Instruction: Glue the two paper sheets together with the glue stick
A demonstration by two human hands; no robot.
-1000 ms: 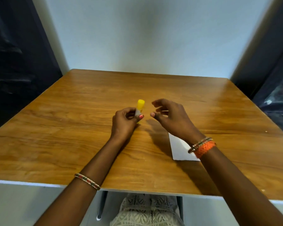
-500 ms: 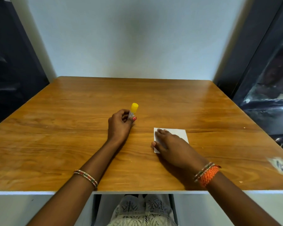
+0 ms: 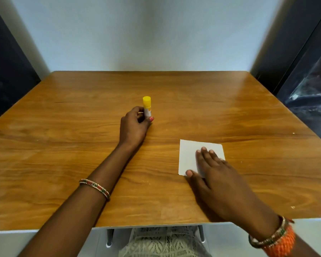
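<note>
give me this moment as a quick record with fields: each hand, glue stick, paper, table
left hand: grips the glue stick low on its body
right hand: fingers straight, pressing flat on the paper
glue stick: upright, yellow cap on, base at the table
paper: white, flat on the table, right of the glue stick; whether one sheet or two stacked cannot be told
table: wooden, against a pale wall

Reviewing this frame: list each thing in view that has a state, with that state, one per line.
glue stick: upright, yellow cap on, base on the table.
left hand: grips the glue stick's lower body.
paper: flat on the table; one sheet or two stacked cannot be told.
right hand: fingers straight, resting flat on the paper.
table: wooden top, bears everything.
</note>
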